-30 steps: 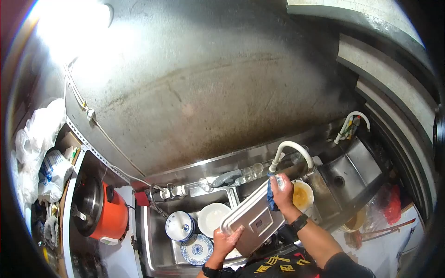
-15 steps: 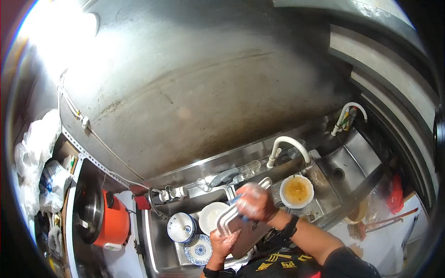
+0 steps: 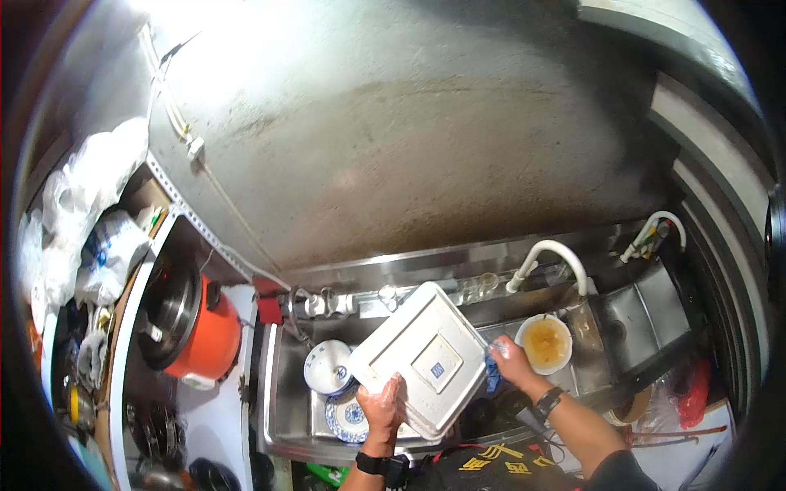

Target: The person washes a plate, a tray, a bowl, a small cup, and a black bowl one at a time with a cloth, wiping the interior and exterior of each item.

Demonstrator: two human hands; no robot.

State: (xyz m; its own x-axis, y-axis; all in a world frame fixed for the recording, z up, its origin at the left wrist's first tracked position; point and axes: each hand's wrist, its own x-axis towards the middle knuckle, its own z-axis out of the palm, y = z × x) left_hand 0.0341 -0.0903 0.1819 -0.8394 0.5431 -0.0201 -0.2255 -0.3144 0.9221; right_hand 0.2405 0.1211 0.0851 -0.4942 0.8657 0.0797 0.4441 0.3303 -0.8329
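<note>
Platter, white and rectangular (image 3: pixel 413 344), hung tilted above the stainless sink (image 3: pixel 269 401), blue-stamped face turned up, presumably its underside. Left grip (image 3: pixel 381 413) closed on its lower left edge, thumb over the face. Right grip (image 3: pixel 512 362) bunched round a blue cloth (image 3: pixel 492 373) at the platter's right edge; could not tell whether cloth and rim touched. Step in hand, by my reading: wiping down the platter. Another pass would call for a steady left hold and the cloth laid flat across the face or along the rim. Around: blue-and-white bowl (image 3: pixel 327 368) and patterned plate (image 3: pixel 345 419) in the left basin, the plate partly screened by the platter. White bowl (image 3: pixel 553 371) of yellowish liquid (image 3: pixel 544 344) sat just beyond the right grip, the likeliest thing to be knocked by a wide stroke. White faucet (image 3: pixel 565 249) arched behind it, limiting reach. Orange-red cooker (image 3: pixel 214 335) stood well apart, left, out of the way.
</note>
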